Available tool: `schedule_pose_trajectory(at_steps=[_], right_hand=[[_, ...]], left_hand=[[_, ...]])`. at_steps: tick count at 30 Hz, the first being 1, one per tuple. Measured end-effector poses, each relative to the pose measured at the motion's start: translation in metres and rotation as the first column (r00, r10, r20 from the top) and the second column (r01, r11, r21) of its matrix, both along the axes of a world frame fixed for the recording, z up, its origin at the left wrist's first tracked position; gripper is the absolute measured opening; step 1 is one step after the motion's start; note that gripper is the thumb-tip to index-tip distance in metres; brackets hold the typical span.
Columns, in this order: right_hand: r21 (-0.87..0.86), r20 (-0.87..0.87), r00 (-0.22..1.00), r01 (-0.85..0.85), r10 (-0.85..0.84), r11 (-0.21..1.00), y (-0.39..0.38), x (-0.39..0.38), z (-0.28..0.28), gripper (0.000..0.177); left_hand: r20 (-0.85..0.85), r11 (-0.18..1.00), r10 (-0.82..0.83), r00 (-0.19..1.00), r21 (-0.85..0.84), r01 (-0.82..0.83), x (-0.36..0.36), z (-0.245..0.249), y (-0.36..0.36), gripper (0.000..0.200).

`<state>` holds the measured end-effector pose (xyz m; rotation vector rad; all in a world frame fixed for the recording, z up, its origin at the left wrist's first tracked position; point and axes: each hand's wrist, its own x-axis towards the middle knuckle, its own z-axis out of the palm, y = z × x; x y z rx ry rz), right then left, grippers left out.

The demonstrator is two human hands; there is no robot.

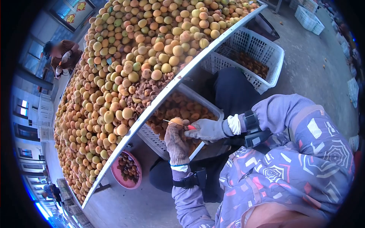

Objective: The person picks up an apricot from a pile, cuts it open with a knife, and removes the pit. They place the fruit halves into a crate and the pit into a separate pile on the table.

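Note:
My left hand (176,146), in a brownish knit glove, is closed around an apricot (176,121) and holds it up over a crate. My right hand (210,130), in a grey glove, grips a small knife by its red handle (190,127). The thin blade lies across the apricot, its tip showing on the far side; how deep it sits is hidden. Beneath both hands, the white plastic crate (218,112) holds many halved apricots (186,110). A heap of whole apricots (125,76) covers the sloping table, with a small pile of brown pits (148,89) near its edge.
The table's pale rim (131,129) runs diagonally in front of me. A pink basin (137,184) with dark fruit pieces stands on the floor below it. Another white crate (276,62) holds brownish scraps. A person (64,57) stands across the table; more crates (310,21) sit farther off.

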<state>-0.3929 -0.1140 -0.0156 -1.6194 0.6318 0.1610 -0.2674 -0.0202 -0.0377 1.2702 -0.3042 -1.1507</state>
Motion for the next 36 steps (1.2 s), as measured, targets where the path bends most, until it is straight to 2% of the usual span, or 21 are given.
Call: schedule_pose_trajectory(at_steps=[3,5,6,9,11,12,14,15,17,18,20,21,22,23,25,28,31,32,34,35,36], right_hand=[[0.023,0.000,0.999,0.048,-0.048,0.999,0.008,0.003,-0.013,0.046],[0.106,0.052,0.986,0.153,-0.159,0.983,0.014,0.004,-0.023,0.042],[0.109,0.051,0.986,0.152,-0.158,0.982,0.014,0.005,-0.027,0.042],[0.065,0.044,0.993,0.110,-0.113,0.992,0.007,0.009,-0.027,0.042],[0.053,0.026,1.000,0.016,-0.017,0.998,0.001,0.007,-0.017,0.046],[0.049,0.023,1.000,0.018,-0.019,0.999,-0.001,0.003,-0.009,0.046],[0.274,-0.006,0.999,-0.044,0.047,0.961,-0.004,-0.001,0.006,0.049],[0.270,-0.006,0.999,-0.049,0.052,0.962,-0.003,0.000,0.004,0.049],[0.470,0.070,0.997,-0.018,-0.017,0.883,0.005,0.000,-0.005,0.052],[0.470,0.071,0.997,-0.018,-0.017,0.883,0.009,0.001,-0.006,0.052],[0.564,0.151,0.985,-0.021,-0.078,0.825,0.016,0.002,-0.009,0.050],[0.549,0.283,0.955,-0.080,-0.095,0.832,0.019,0.007,-0.009,0.048],[0.546,0.284,0.954,-0.082,-0.092,0.834,0.019,0.007,-0.009,0.048],[0.424,0.341,0.937,-0.079,-0.078,0.902,0.020,0.007,-0.008,0.046],[0.298,0.396,0.916,-0.067,-0.059,0.952,0.019,0.008,-0.002,0.044],[0.196,0.277,0.960,-0.083,0.025,0.977,0.007,0.007,0.002,0.041],[0.064,-0.076,0.996,-0.036,0.041,0.997,0.001,0.005,0.010,0.036],[0.063,-0.078,0.996,-0.036,0.040,0.997,-0.002,0.005,0.009,0.036],[-0.184,-0.050,0.994,-0.106,0.099,0.977,-0.005,0.003,0.006,0.034],[-0.182,-0.051,0.994,-0.105,0.097,0.978,-0.005,0.004,-0.007,0.034],[-0.274,0.043,0.998,-0.028,0.041,0.961,-0.004,0.007,-0.028,0.036]], left_hand=[[0.155,0.996,-0.020,0.988,-0.085,0.034,-0.002,-0.003,-0.001,0.036],[-0.191,0.998,0.046,0.981,0.041,-0.039,-0.005,-0.003,-0.002,0.039],[-0.192,0.998,0.048,0.980,0.044,-0.040,-0.006,-0.002,-0.002,0.039],[-0.093,0.995,0.080,0.992,0.064,-0.074,-0.005,0.000,-0.001,0.039],[0.044,0.998,0.026,0.999,0.060,-0.029,0.001,-0.012,-0.003,0.037],[0.041,0.998,0.024,0.999,0.056,-0.026,0.000,-0.011,-0.002,0.037],[0.303,1.000,0.000,0.953,0.007,-0.002,0.000,-0.003,-0.001,0.034],[0.387,1.000,0.001,0.922,-0.008,0.002,-0.001,0.000,-0.001,0.033],[0.189,0.992,0.087,0.978,0.076,-0.103,-0.004,0.006,-0.004,0.035],[0.191,0.992,0.087,0.978,0.076,-0.103,-0.005,0.011,-0.004,0.035],[-0.073,0.979,0.139,0.988,0.160,-0.126,-0.005,0.018,-0.005,0.037],[-0.074,0.980,0.141,0.987,0.155,-0.128,-0.003,0.015,-0.004,0.037],[-0.161,0.993,0.107,0.981,0.074,-0.096,0.000,0.009,-0.002,0.032],[-0.243,0.998,0.065,0.968,-0.009,-0.069,0.001,0.006,0.000,0.028],[-0.212,0.994,0.104,0.972,-0.010,-0.108,-0.001,0.007,-0.001,0.028],[-0.152,0.990,0.139,0.979,-0.008,-0.142,0.002,0.003,-0.002,0.031],[-0.089,0.990,0.141,0.986,0.000,-0.142,0.001,0.009,-0.002,0.034],[-0.057,0.990,0.141,0.988,0.000,-0.141,0.000,0.011,-0.002,0.035],[-0.053,0.991,0.134,0.990,-0.010,-0.135,0.001,0.003,-0.001,0.036],[-0.047,0.991,0.130,0.990,-0.022,-0.132,0.001,0.000,0.000,0.037],[-0.047,0.991,0.130,0.990,-0.020,-0.131,0.000,-0.001,0.000,0.037]])
